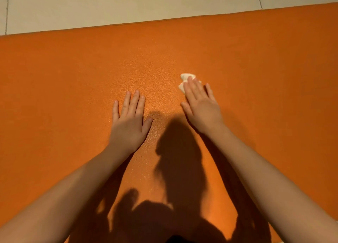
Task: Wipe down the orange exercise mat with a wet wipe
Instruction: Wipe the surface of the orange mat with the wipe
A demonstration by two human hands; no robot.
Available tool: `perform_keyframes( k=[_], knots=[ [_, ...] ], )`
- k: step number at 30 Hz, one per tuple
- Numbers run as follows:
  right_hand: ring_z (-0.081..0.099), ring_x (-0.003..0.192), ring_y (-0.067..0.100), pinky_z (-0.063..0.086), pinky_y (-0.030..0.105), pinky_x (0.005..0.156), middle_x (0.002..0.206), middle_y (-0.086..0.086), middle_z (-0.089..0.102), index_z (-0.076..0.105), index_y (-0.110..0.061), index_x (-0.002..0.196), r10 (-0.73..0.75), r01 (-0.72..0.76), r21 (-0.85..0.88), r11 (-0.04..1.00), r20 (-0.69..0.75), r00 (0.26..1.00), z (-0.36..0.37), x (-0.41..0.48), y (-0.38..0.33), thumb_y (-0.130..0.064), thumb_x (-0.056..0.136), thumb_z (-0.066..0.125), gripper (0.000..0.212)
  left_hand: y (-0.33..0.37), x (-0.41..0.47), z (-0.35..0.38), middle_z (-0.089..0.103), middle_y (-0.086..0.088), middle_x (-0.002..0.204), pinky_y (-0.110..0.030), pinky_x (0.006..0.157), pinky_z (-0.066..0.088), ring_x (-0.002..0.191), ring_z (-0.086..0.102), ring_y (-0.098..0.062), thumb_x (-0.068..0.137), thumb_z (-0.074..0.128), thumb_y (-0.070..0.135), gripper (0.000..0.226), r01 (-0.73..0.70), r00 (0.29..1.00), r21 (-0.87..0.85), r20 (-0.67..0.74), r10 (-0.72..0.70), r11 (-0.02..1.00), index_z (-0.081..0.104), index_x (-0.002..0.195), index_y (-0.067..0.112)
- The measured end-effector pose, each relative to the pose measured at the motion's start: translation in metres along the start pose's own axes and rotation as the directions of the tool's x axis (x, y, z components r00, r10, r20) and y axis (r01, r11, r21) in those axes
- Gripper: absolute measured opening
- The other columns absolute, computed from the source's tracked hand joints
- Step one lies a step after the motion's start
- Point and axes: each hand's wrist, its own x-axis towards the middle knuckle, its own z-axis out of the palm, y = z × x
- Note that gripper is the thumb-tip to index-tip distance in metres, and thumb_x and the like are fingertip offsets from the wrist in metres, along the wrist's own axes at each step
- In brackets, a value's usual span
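The orange exercise mat (73, 74) fills most of the head view and runs from left to right. My right hand (200, 105) lies flat with straight fingers and presses a small crumpled white wet wipe (185, 78) onto the mat; the wipe sticks out beyond the fingertips and its other part is hidden under the hand. My left hand (130, 121) rests palm down on the mat to the left, fingers spread and straight, holding nothing. Both bare forearms reach in from the bottom corners.
Pale floor tiles (128, 3) lie beyond the mat's far edge (164, 20). Dark shadows of my arms and body fall across the mat's near middle (179, 160).
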Motion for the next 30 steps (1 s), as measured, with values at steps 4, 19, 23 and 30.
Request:
perform_keyframes(
  k=[4, 19, 23, 30],
  knots=[
    [0.005, 0.151, 0.029, -0.003, 0.04, 0.121, 0.162, 0.015, 0.009, 0.017, -0.002, 0.153, 0.132, -0.129, 0.165, 0.978, -0.007, 0.991, 0.005, 0.009, -0.038, -0.043, 0.094, 0.033, 0.074, 0.001, 0.0, 0.0, 0.012, -0.005, 0.163, -0.05, 0.119, 0.001, 0.151, 0.004, -0.024, 0.099, 0.02, 0.053, 0.069, 0.004, 1.0, 0.003, 0.006, -0.004, 1.0, 0.02, 0.155, 0.012],
    [0.016, 0.149, 0.023, -0.002, 0.039, 0.119, 0.161, 0.009, 0.02, 0.028, -0.007, 0.152, -0.256, 0.252, 0.071, 0.965, 0.061, 0.965, -0.002, 0.02, -0.03, -0.044, 0.092, 0.018, 0.071, -0.007, 0.043, -0.014, 0.019, -0.009, 0.162, -0.041, 0.118, -0.002, 0.15, 0.009, -0.026, 0.096, 0.021, 0.051, 0.072, 0.03, 0.993, -0.109, -0.107, -0.042, 0.994, 0.025, 0.153, 0.007],
    [0.017, 0.149, 0.024, -0.004, 0.039, 0.118, 0.161, 0.007, 0.019, 0.026, -0.011, 0.153, -0.055, 0.055, 0.006, 0.998, -0.031, 0.998, -0.007, 0.043, 0.003, -0.043, 0.096, 0.017, 0.067, -0.014, 0.047, -0.009, 0.015, -0.008, 0.163, -0.041, 0.119, -0.005, 0.151, 0.006, -0.025, 0.098, 0.019, 0.051, 0.071, 0.027, 0.994, -0.077, -0.102, -0.034, 0.997, 0.022, 0.154, 0.008],
    [0.006, 0.151, 0.025, -0.005, 0.04, 0.119, 0.162, 0.01, 0.011, 0.02, -0.006, 0.154, -0.083, 0.078, 0.134, 0.988, 0.03, 0.996, -0.003, 0.046, -0.038, -0.045, 0.095, 0.02, 0.07, -0.013, 0.046, -0.01, 0.022, -0.008, 0.161, -0.048, 0.121, 0.005, 0.151, 0.011, -0.025, 0.1, 0.021, 0.051, 0.068, 0.04, 0.992, -0.059, -0.114, -0.047, 0.997, 0.027, 0.152, 0.008]
  ],
)
